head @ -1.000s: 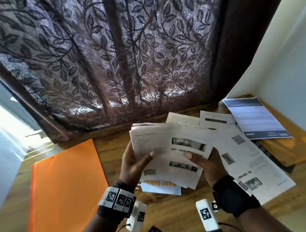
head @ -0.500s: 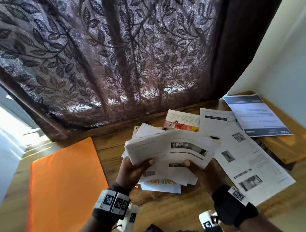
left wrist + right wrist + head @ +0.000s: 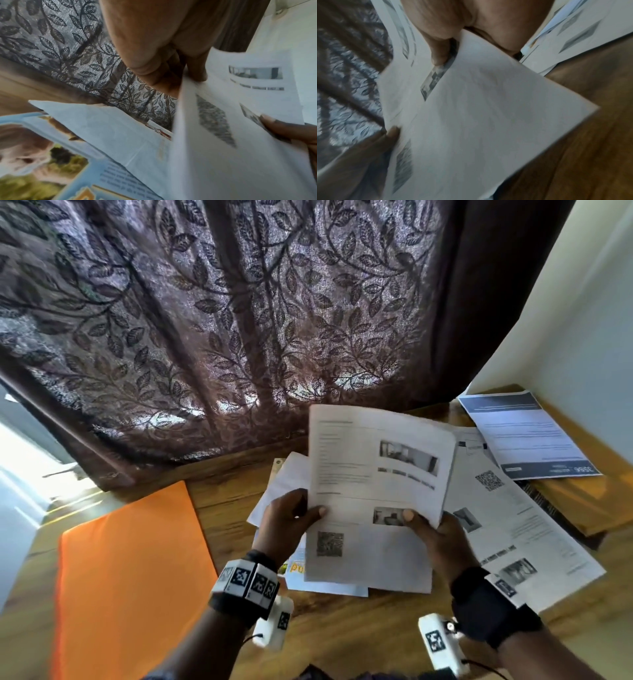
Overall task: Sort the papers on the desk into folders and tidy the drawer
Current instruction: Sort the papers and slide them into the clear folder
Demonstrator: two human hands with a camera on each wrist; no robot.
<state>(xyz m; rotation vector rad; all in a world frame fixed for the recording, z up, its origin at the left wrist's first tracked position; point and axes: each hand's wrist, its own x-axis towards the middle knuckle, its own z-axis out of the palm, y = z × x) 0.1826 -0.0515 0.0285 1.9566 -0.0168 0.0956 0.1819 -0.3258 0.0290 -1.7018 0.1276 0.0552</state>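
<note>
Both hands hold a stack of white printed sheets (image 3: 373, 470) upright over the wooden desk (image 3: 342, 625). My left hand (image 3: 287, 522) pinches the stack's left edge, thumb on the front; the sheets (image 3: 223, 121) fill the right of the left wrist view. My right hand (image 3: 431, 532) grips the lower right part, thumb on a small photo; the sheets (image 3: 471, 121) also fill the right wrist view. An orange folder (image 3: 130, 570) lies flat at the left. Loose papers (image 3: 513, 525) lie spread to the right.
A colour leaflet (image 3: 42, 162) and blank sheets (image 3: 284, 484) lie under the held stack. A blue-headed sheet (image 3: 524, 436) rests on brown folders (image 3: 589, 501) at the far right by the wall. A dark leaf-patterned curtain (image 3: 222, 320) hangs behind the desk.
The stack was bent over and low; both hands have lifted it and stood it upright, so its top page now faces me.
</note>
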